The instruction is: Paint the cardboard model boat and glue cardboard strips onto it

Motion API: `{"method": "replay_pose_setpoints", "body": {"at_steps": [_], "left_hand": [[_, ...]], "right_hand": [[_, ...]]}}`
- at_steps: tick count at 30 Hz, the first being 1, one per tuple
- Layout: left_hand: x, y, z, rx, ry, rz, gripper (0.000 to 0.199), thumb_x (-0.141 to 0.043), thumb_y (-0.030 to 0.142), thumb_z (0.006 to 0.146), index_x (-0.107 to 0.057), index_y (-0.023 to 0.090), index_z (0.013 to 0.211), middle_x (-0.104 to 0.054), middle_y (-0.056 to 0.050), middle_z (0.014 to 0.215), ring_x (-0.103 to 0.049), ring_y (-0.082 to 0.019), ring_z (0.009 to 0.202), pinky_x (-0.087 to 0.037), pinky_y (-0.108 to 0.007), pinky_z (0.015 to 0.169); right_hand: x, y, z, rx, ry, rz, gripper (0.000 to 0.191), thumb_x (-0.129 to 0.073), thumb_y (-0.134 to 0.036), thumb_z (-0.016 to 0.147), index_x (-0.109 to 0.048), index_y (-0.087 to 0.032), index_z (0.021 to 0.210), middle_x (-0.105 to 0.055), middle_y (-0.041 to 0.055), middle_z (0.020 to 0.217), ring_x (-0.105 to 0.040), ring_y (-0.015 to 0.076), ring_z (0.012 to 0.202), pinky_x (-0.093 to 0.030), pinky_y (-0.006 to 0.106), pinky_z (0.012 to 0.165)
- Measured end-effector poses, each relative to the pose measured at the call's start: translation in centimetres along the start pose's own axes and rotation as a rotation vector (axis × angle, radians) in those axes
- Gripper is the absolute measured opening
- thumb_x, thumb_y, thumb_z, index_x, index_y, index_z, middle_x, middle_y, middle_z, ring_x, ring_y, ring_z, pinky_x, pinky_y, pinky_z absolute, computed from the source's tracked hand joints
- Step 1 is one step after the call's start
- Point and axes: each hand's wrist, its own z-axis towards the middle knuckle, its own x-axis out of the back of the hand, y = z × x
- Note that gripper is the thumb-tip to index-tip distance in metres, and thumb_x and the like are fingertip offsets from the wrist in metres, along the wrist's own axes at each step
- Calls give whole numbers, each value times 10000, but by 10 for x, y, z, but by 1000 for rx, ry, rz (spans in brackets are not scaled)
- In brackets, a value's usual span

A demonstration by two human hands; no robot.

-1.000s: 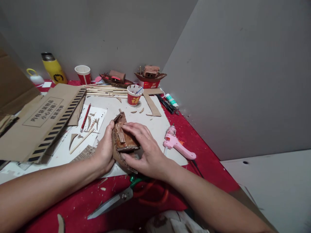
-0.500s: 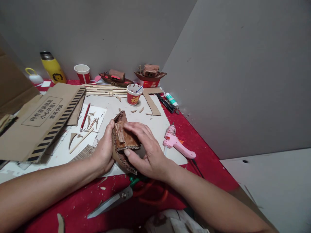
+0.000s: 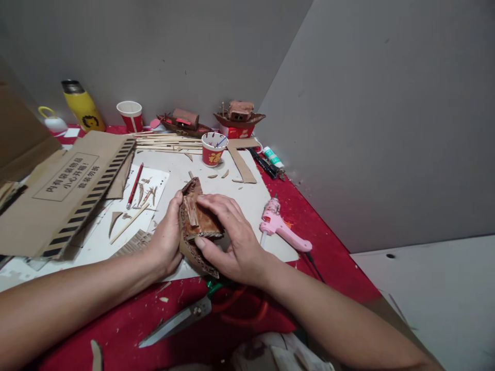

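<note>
A small brown cardboard model boat (image 3: 204,219) is held between both hands over the front of the white board. My left hand (image 3: 169,234) wraps the hull from the left, its thumb near the bow and its other fingers mostly hidden behind. From the right, my right hand (image 3: 232,239) grips the brown cabin roof, with fingertips on its top and the thumb at its near edge. Below the boat, scissors (image 3: 197,309) lie on the red cloth with blades pointing left. The pink glue gun (image 3: 284,232) rests to the right of my right hand.
A printed cardboard sheet (image 3: 73,190) lies at left, near a red pencil (image 3: 135,185) and cardboard scraps. Two finished-looking model boats (image 3: 184,121), paper cups (image 3: 214,152), wooden sticks (image 3: 166,143) and a yellow bottle (image 3: 83,108) stand toward the grey wall. A glue stick (image 3: 273,157) lies at right.
My right thumb has shifted slightly left along the cabin's near edge. Both hands otherwise keep the boat in nearly the same place.
</note>
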Motion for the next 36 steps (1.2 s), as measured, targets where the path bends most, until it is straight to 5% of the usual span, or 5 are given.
{"method": "replay_pose_setpoints", "body": {"at_steps": [4,18,28,36], "left_hand": [[1,-3,1,-37,-5,22,401,-475,464,985,-707,160,1104,-786,-76,1051,-691,-236,1101,-467,-352,1069],[-3,16,5,189,-22,5,444,-401,431,1007,-737,152,930,-778,-86,841,-707,-213,774,-536,-336,849],[-4,16,2,194,-9,24,459,-367,418,1013,-733,172,889,-781,-74,812,-722,-239,839,-527,-365,893],[-2,27,5,329,-88,-1,494,-405,468,974,-753,125,901,-790,-108,805,-713,-216,657,-568,-320,665]], "right_hand": [[0,-1,2,-9,7,1,502,-596,-240,872,-468,-187,1355,-595,159,1303,-526,270,1249,-431,495,1080],[6,-3,-1,-23,49,-32,545,-607,-245,855,-458,-235,1379,-586,144,1336,-526,288,1282,-432,539,1092],[8,-5,2,-37,67,-62,487,-562,-226,881,-474,-218,1360,-597,143,1315,-533,273,1272,-419,533,1104],[22,-3,0,29,144,-2,555,-616,-241,842,-463,-247,1376,-589,134,1328,-524,295,1292,-424,551,1102]]}}
